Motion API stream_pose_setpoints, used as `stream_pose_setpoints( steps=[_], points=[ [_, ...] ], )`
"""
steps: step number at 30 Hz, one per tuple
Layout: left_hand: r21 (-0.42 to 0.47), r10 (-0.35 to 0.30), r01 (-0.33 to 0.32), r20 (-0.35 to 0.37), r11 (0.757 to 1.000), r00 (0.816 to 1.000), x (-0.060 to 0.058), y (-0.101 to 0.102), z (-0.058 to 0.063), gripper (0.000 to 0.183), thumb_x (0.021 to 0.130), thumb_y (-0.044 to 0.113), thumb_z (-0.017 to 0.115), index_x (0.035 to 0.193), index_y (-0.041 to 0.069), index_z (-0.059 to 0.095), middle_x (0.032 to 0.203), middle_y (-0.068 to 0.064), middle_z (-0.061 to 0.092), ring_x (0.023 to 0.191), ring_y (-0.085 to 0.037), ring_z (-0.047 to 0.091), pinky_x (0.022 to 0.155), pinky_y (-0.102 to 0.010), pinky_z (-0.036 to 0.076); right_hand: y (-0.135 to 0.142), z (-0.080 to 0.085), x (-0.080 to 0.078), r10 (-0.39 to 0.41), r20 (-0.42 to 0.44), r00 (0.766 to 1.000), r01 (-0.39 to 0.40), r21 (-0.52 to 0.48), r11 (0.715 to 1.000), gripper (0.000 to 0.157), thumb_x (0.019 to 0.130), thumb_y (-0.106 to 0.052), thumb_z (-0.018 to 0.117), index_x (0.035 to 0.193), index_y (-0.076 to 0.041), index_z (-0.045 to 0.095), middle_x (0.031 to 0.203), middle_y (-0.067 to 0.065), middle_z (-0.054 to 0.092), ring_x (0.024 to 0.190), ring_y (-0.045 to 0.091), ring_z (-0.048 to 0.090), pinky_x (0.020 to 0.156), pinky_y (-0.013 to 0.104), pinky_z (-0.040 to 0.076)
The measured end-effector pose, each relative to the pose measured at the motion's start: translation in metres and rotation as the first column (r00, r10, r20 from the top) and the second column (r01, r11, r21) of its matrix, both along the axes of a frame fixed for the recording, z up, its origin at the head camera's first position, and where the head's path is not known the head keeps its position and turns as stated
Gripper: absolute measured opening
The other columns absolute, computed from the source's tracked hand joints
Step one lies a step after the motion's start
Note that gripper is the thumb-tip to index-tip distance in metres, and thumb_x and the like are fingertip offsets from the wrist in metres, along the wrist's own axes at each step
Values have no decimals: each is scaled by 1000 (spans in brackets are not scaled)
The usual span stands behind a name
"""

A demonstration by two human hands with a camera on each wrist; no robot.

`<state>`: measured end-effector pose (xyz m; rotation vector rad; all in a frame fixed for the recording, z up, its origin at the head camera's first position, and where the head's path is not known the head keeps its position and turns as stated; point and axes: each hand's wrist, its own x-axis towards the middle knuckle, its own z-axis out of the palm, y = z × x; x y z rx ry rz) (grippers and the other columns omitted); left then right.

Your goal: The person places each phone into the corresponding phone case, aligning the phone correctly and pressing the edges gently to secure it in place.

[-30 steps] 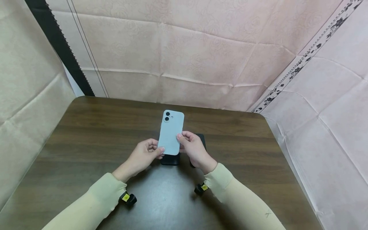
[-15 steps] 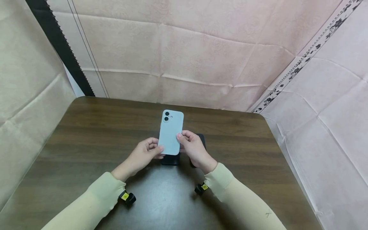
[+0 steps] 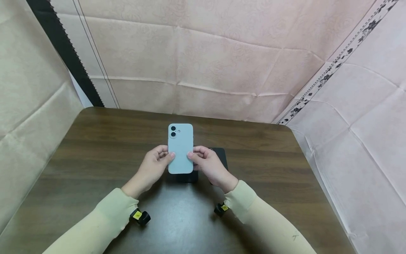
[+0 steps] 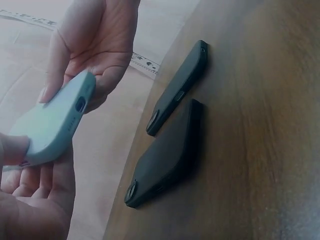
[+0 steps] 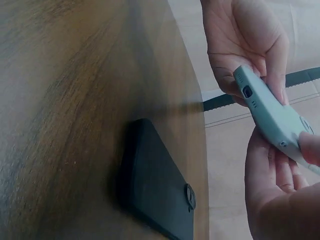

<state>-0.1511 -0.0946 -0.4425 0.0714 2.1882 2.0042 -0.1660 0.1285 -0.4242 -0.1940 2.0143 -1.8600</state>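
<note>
Above the table, both hands hold a phone in a light blue case [image 3: 180, 150], its back and camera lenses facing up. My left hand [image 3: 151, 169] pinches the left edge, thumb on top and fingers underneath. On the opposite edge, my right hand [image 3: 213, 165] grips it the same way. Its bottom end, with a port opening, shows in the left wrist view. Below it on the table lies a black phone [image 3: 187, 178], partly hidden by the blue one. Another black phone [image 3: 221, 157] lies to the right, partly behind the right hand.
The brown wooden table [image 3: 95, 148] has its far edge against a pale pink cloth [image 3: 206, 63]. Light cloths also hang on the left and right sides. A small black device [image 3: 140, 217] sits at the left wrist, and a similar device [image 3: 220, 209] at the right.
The blue phone has shifted left and straightened from a slight tilt to upright in the head view. The left hand moved slightly up; both thumbs now sit at about the same height on it.
</note>
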Motion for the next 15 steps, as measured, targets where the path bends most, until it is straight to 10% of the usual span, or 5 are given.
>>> stream_pose_setpoints(
  steps=[15],
  points=[
    [181,35,-51,86,982,996,-3,-1,-8,37,114,19,55,141,-6,55,136,-23,69,101,-12,71,87,-26,61,-2,-5,2,58,-12,998,-58,-54,997,27,105,-2,66,129,9,62,123,22,73,104,21,73,95,43,62]
  ],
)
